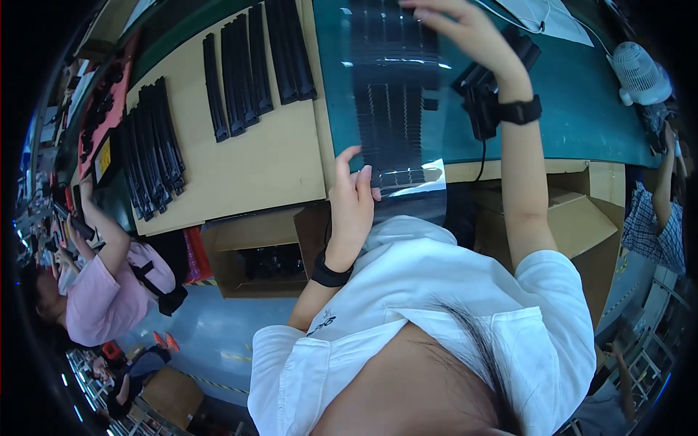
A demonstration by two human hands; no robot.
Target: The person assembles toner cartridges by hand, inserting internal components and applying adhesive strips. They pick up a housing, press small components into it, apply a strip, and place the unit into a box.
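We are holding a clear plastic sheet [389, 94] flat over the green mat [582, 109], with rows of small black parts lined up on it. Our left hand [352, 200] is gripping the sheet's near edge at about 7 o'clock from its middle, thumb on top and fingers curled under the corner. Our right hand [465, 33] is pinching the sheet's far edge at about 1 o'clock, fingers closed on it. We are wearing a black band on each wrist.

At 3 o'clock from the sheet, a black device with a cable [483, 102] is lying on the mat, just beside our right forearm. At 9 o'clock, long black strips [251, 69] are lying in rows on a tan board [254, 160], and more black strips [153, 149] are fanning out toward 8 o'clock. An open cardboard box [251, 258] is sitting below the board's near edge. A small white fan [640, 73] is standing at the mat's far right. A person in a pink top [109, 291] is working at the far left, and a person in a checked shirt [654, 225] is standing at the right edge.
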